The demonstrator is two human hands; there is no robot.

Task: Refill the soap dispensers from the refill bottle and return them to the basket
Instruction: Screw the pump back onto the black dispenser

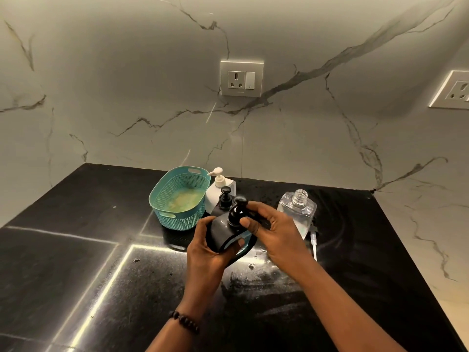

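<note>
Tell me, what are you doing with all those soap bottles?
A person's left hand holds a black soap dispenser above the black counter, while the right hand grips its pump top. Behind stand another black dispenser and a white one, beside the teal basket. A clear bottle stands open on the right.

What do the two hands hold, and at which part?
One black dispenser: left hand grips its body, right hand pinches its pump head.

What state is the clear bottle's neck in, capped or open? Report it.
Open. The clear bottle stands upright on the counter with its threaded neck bare; a pump tube lies beside its base.
</note>
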